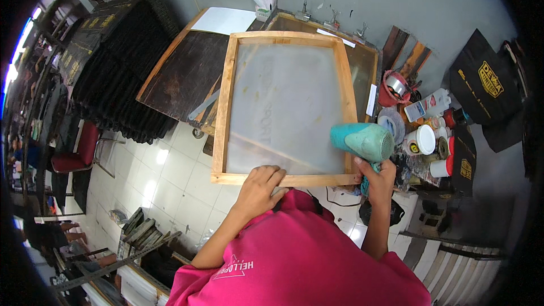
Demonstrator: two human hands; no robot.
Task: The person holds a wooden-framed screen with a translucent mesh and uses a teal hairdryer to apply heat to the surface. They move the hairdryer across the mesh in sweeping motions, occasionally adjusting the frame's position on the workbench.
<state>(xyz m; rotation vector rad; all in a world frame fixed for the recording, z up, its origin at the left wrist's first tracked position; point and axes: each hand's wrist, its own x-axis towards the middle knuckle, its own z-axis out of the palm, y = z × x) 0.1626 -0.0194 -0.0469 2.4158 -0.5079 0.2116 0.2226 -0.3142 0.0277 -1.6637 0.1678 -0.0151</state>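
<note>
A wooden-framed printing screen [289,107] with pale, see-through mesh is in front of me, and faint darker marks show on the mesh. My left hand [262,188] is closed over the near wooden bar, left of its middle. In my right hand [378,178] is a teal hair dryer [362,140], gripped by its handle. The dryer's barrel lies over the screen's right bar, and its nozzle end points left across the mesh. Its round rear vent faces right.
A dark wooden table [181,79] stands behind the screen, with a white sheet [224,20] on it. Tubs and bottles [420,139] crowd the right side. Black bags [479,85] hang at the right. Stacked dark items [119,68] and a red chair [79,148] stand left.
</note>
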